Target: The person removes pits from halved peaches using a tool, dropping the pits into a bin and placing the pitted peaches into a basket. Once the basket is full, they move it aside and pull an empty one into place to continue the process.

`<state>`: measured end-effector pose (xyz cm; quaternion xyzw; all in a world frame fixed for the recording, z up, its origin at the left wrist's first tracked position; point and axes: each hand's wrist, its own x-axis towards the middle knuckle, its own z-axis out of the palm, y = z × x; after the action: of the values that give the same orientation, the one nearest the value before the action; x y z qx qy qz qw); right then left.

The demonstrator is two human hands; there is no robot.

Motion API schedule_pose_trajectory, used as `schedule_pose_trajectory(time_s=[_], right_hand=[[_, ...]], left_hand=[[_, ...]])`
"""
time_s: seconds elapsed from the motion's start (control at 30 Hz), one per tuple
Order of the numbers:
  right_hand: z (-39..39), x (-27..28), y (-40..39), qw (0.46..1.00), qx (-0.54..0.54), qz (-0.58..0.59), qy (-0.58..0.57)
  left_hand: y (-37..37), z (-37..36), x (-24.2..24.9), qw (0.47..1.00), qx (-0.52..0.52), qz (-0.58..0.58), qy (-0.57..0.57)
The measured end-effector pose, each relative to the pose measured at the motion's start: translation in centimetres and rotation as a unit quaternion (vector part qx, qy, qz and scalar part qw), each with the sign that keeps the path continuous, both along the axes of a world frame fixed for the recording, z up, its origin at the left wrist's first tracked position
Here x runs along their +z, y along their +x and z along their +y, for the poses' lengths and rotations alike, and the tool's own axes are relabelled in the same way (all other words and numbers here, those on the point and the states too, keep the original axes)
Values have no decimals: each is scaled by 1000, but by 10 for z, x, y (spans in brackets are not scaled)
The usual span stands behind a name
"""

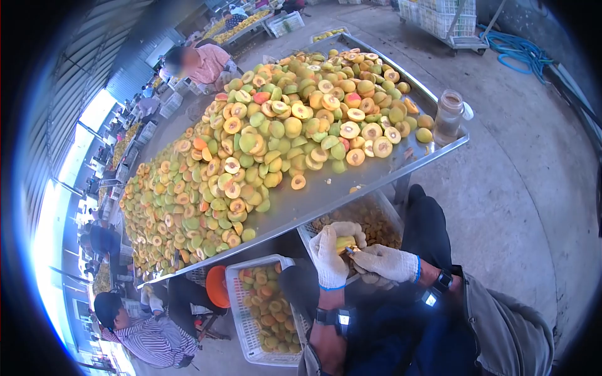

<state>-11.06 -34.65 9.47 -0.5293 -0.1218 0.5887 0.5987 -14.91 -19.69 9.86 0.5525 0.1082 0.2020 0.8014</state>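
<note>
My left hand (332, 254), in a white knitted glove, is closed around a yellow-green peach half (344, 243) above a white crate. Just right of it, my right hand (389, 263), gloved too, grips a small tool (350, 250) whose tip touches the fruit. Most of the tool is hidden by the fingers. Below both hands, the crate (392, 210) holds brown pits or scraps (376, 227). Beyond them a large heap of halved peaches (269, 138) lies on a metal table (301, 211).
A white crate of peach halves (237, 313) stands at lower left beside an orange bucket (217, 286). A clear jar (447, 119) is at the table's right corner. One person in stripes (153, 338) sits at lower left, another (210, 66) across the table. Blue hose (517, 50) lies upper right.
</note>
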Motion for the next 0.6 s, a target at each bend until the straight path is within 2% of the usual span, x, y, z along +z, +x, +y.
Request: schedule_pose_trajectory(time_s=[0.1, 0.17, 0.3, 0.37, 0.4, 0.47, 0.6], right_hand=[[1, -7, -5, 997, -14, -57, -43], [3, -3, -7, 995, -42, -90, -30], [7, -9, -8, 997, -51, -56, -18], [9, -14, -9, 988, -67, -137, -28], [11, -19, -9, 988, -69, -137, -28], [14, -29, -10, 963, -85, -255, 6], [12, -25, -6, 967, -44, -247, -46]], left_hand=[[0, 7, -14, 999, -33, -15, -22], [0, 2, -12, 999, 15, 37, -33], [4, -7, -10, 992, 80, 92, -2], [5, -11, -10, 989, 122, 85, 4], [5, -12, -10, 989, 120, 84, 5], [6, -14, -13, 980, 156, 126, -14], [5, -16, -23, 980, 159, 113, -26]])
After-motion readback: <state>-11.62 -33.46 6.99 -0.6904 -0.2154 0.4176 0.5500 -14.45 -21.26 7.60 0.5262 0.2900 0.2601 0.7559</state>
